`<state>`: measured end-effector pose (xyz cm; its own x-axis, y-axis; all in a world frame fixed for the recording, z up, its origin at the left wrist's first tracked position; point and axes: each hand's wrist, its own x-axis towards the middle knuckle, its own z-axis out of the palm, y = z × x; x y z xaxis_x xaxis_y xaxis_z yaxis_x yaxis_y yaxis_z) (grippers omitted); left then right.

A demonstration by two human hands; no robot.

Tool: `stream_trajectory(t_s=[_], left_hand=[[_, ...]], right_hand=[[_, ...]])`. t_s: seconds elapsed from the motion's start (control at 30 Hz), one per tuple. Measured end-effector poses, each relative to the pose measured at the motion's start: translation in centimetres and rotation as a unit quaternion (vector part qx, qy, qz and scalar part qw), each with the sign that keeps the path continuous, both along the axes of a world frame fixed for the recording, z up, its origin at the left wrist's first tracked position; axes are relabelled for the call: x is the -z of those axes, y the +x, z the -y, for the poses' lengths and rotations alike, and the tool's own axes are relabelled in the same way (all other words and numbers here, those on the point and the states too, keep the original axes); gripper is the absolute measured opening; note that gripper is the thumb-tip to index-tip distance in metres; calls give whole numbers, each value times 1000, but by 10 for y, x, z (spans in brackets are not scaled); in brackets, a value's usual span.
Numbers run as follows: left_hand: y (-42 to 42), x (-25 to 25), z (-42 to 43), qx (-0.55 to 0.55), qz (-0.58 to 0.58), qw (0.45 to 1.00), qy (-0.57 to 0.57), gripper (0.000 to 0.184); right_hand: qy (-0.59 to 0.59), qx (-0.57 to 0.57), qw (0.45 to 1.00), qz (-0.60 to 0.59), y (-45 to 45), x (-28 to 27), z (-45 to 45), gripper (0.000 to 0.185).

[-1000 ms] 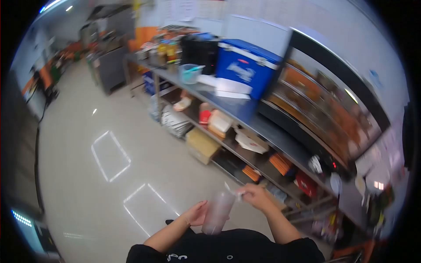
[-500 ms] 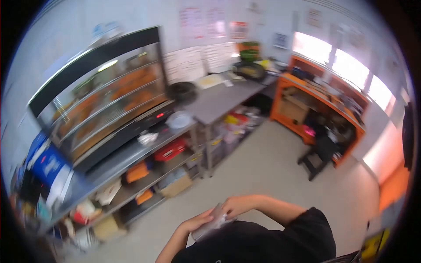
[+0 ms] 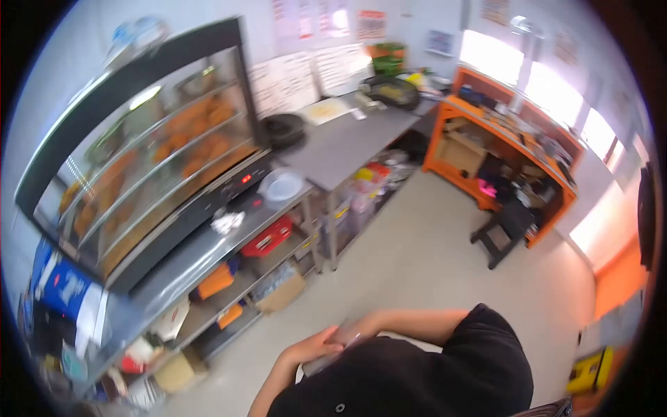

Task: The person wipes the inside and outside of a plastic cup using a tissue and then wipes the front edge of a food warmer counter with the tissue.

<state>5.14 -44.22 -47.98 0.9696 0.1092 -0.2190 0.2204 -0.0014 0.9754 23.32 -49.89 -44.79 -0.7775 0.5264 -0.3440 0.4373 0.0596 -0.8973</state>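
Close to my black shirt, at the bottom centre of the head view, my left hand (image 3: 313, 347) is closed on a flat grey item (image 3: 318, 363). Its kind is unclear, since my hand and shirt cover much of it. My right hand (image 3: 365, 328) is at the item's upper end and smeared by motion, so its fingers do not show clearly. Both hands are in front of my body, above the floor.
A glass display warmer (image 3: 174, 146) with browned food stands on a steel counter (image 3: 174, 274) at left. A white plastic bowl (image 3: 283, 185) sits beside it. Farther back are a grey table (image 3: 333, 153), an orange shelf unit (image 3: 500, 125) and a black stool (image 3: 504, 233).
The view has shifted slightly, and the display warmer appears larger and farther left. My right hand has become more blurred at the item, while my left hand still grips it.
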Motion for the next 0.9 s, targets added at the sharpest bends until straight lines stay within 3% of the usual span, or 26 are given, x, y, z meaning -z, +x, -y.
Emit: stream_trajectory(t_s=[0.07, 0.13, 0.2, 0.23, 0.27, 0.33, 0.37, 0.4, 0.43, 0.5, 0.57, 0.6, 0.63, 0.67, 0.7, 0.73, 0.77, 0.8, 0.83, 0.9], left_hand=[[-21, -7, -14, -55, -7, 998, -1, 66], [-44, -16, -34, -102, -11, 995, 5, 66], [-68, -22, -47, -147, -3, 989, -9, 71], [-81, -14, -54, -171, -7, 985, -17, 71], [-97, 1, -65, -212, 60, 973, -71, 76], [-122, 10, -73, -281, 131, 942, -126, 81], [-133, 8, -76, -337, 187, 894, -229, 88], [-144, 5, -79, -386, 244, 829, -323, 95], [-149, -5, -80, -411, 249, 817, -317, 95], [-144, -31, -80, -534, 298, 725, -318, 95], [-139, -37, -86, -567, 322, 693, -306, 95], [-135, -39, -89, -612, 315, 655, -311, 94], [-131, -41, -93, -654, 310, 615, -314, 94], [-128, -44, -99, -683, 321, 577, -314, 88], [-129, -37, -102, -687, 324, 571, -310, 88], [-133, -24, -106, -704, 341, 536, -317, 84], [-134, -24, -112, -718, 358, 502, -323, 80], [-132, -22, -117, -745, 344, 476, -317, 77], [-131, -21, -125, -747, 344, 471, -318, 77], [-129, -12, -133, -762, 319, 457, -330, 75]], right_hand=[[60, -56, 994, -68, 11, 11, -29, 33], [30, -219, 967, 127, 9, -51, -69, 32], [1, -177, 984, -20, 18, -51, -99, 26], [-15, -173, 985, -21, 20, -55, -119, 27], [-30, -170, 985, -20, 18, -64, -139, 28], [64, -48, 997, -18, 7, -71, -171, 30], [57, -78, 995, -21, -7, -67, -184, 30], [91, 88, 989, -70, -23, -61, -195, 33], [119, 253, 953, -118, -39, -56, -207, 36], [166, 256, 934, -187, -79, -41, -228, 42], [308, 254, 886, -235, -117, -35, -238, 44], [337, 225, 882, -241, -132, -36, -237, 43], [109, 212, 934, -265, -148, -29, -232, 41], [-122, 186, 938, -267, -161, -20, -230, 39], [119, 78, 935, -324, -169, -13, -230, 36], [353, -31, 863, -360, -171, -10, -234, 33], [355, -33, 862, -361, -166, -10, -242, 33], [347, -123, 871, -325, -157, -10, -250, 33], [333, -215, 873, -286, -148, -10, -259, 32], [332, -240, 869, -276, -127, -12, -287, 36]])
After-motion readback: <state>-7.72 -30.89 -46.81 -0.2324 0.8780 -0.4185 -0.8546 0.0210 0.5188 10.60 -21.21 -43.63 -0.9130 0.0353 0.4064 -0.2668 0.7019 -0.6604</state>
